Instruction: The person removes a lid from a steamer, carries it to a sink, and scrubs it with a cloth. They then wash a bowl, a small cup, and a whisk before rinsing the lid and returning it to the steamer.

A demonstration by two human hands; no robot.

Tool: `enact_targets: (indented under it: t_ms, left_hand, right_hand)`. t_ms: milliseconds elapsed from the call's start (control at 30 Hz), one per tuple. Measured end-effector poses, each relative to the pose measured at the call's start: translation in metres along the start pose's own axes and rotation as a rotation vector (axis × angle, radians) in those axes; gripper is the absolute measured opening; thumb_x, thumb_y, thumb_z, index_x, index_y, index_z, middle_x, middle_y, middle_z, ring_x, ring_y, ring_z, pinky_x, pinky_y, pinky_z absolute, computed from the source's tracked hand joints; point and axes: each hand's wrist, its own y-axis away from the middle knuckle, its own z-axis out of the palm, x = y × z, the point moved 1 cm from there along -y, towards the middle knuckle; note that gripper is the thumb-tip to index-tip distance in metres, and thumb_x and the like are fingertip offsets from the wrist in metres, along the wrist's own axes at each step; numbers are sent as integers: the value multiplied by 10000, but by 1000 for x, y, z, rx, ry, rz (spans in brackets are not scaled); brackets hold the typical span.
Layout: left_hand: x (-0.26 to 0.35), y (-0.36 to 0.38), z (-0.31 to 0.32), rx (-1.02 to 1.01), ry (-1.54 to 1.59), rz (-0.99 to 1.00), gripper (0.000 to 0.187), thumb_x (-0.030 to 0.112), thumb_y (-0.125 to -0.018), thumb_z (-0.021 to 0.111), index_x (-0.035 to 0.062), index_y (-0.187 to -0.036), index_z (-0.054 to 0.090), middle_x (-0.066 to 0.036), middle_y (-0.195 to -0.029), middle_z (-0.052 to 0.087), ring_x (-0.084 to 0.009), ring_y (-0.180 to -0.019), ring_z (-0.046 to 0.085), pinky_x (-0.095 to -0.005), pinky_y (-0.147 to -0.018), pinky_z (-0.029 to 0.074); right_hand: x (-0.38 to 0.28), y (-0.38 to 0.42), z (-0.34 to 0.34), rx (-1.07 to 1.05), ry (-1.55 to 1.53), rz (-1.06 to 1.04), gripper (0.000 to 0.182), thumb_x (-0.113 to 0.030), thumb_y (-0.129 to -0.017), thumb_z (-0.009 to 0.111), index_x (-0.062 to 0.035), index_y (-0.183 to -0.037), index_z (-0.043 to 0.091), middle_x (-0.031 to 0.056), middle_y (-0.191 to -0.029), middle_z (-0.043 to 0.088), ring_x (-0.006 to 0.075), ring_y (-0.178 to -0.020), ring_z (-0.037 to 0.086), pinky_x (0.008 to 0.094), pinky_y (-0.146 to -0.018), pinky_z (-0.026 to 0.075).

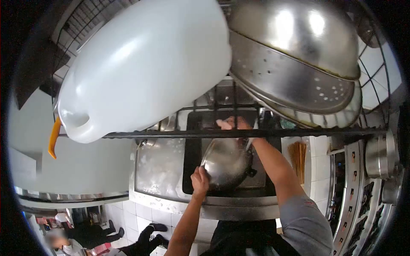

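A shiny metal bowl (224,160) is tilted over the dark sink basin (190,149). My left hand (200,181) is closed on the bowl's near left rim. At the bowl's far side is my right hand (237,123), partly hidden by the black bar of a rack in front of it. Its fingers look bent, with something pale by the fingertips that I cannot make out. Under the bowl's right side, a dark, round-edged thing with a short stub (252,173) shows in part.
Overhead, a black wire rack (162,134) bears a large white plastic container (145,64), a metal colander (294,72) and metal bowls. Wet metal counter (158,166) lies left of the basin, chopsticks (297,158) right. Pots (379,158) stand far right. People's legs (149,239) show lower left.
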Motion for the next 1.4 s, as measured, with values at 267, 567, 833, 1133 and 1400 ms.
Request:
enact_targets:
  t_ms: [267, 567, 833, 1133, 1400]
  left_hand:
    - [21, -95, 24, -98, -230, 151, 507, 382, -1017, 394, -59, -980, 640, -324, -862, 640, -507, -870, 614, -545, -748, 471]
    - [21, -114, -4, -28, -252, -75, 420, 332, -989, 463, -43, -951, 648, -312, -929, 645, -503, -903, 607, -550, -756, 467]
    - [16, -107, 9, -2, -200, 9, 362, 282, -991, 457, -18, -1043, 652, -320, -930, 649, -515, -938, 597, -551, -803, 462]
    - [10, -97, 1, 50, -148, -141, 534, 385, -1008, 422, -83, -915, 662, -333, -920, 643, -525, -919, 599, -551, -782, 465]
    - [-2, -51, 20, 121, 34, -227, 641, 465, -1012, 411, -128, -891, 624, -355, -847, 625, -531, -872, 611, -511, -730, 469]
  right_hand:
    - [-123, -1, 44, 466, 417, 43, 287, -396, -878, 614, -136, -999, 616, 149, -928, 620, 355, -895, 598, 514, -882, 465]
    - [-50, 98, 83, 286, 806, 535, 381, -388, -932, 552, -55, -1117, 576, 121, -1026, 608, 318, -1042, 578, 538, -976, 396]
    - [-132, 15, 61, 379, 478, 416, 511, -415, -829, 635, -29, -1161, 591, 205, -1091, 605, 389, -1114, 551, 550, -1040, 323]
    - [-110, 63, 84, 423, 417, 490, 432, -232, -782, 673, -87, -1186, 622, 243, -1280, 523, 375, -1249, 493, 410, -1042, 392]
    - [-36, 12, 73, 72, 252, 407, 360, -294, -743, 735, -102, -1028, 626, 139, -1120, 608, 290, -1122, 563, 394, -999, 403]
